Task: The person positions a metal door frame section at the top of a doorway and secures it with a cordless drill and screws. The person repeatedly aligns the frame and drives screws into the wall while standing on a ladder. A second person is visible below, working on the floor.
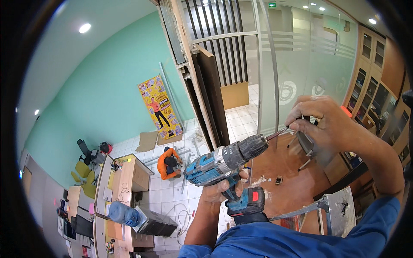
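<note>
A teal and black cordless drill (223,160) is held up in front of me, its chuck pointing to the upper right. My left hand (220,189) is wrapped round its grip, above the battery with the red patch. From the chuck a slim, dark reddish bit (276,134) sticks out. My right hand (316,116), dusty on the fingers, is closed in a pinch at the bit's far end. A small dark piece shows between those fingers, too hidden to name.
Below left, a person in orange (169,163) crouches on white tiles among metal profiles. A dusty ladder top (342,210) stands by my right arm. A dark door panel (211,94) and frosted glass partition (301,64) rise ahead. A water dispenser (157,223) and desks are lower left.
</note>
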{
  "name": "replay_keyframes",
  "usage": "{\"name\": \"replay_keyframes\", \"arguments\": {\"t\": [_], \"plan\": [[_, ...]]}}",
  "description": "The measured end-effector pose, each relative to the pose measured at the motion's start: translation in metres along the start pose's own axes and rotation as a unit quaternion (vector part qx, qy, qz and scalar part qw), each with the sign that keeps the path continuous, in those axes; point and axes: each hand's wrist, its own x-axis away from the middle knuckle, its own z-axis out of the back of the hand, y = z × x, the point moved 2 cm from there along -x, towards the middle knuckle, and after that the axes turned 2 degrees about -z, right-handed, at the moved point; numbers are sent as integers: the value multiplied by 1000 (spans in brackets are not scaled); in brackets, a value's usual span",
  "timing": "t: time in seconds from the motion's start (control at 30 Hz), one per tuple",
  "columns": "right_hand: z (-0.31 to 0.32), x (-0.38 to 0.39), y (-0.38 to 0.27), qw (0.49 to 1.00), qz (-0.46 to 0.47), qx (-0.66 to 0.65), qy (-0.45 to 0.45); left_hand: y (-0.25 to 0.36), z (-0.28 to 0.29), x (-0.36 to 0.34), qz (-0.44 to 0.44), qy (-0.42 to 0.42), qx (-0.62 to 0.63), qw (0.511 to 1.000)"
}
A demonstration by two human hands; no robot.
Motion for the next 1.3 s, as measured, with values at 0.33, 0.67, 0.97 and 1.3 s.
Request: {"name": "replay_keyframes", "arguments": {"t": [0.33,0.67,0.97,1.3], "plan": [[-14,-27,6,998,-9,-25,-54,12,16,11,-5,27,-27,999],[-50,-83,31,992,3,-95,-78,50,17,25,-108,110,-217,964],[-91,-164,52,962,60,-158,-212,63,43,50,-165,268,-262,912],[-112,-303,127,996,-1,18,-88,78,67,54,-160,315,-184,917]]}}
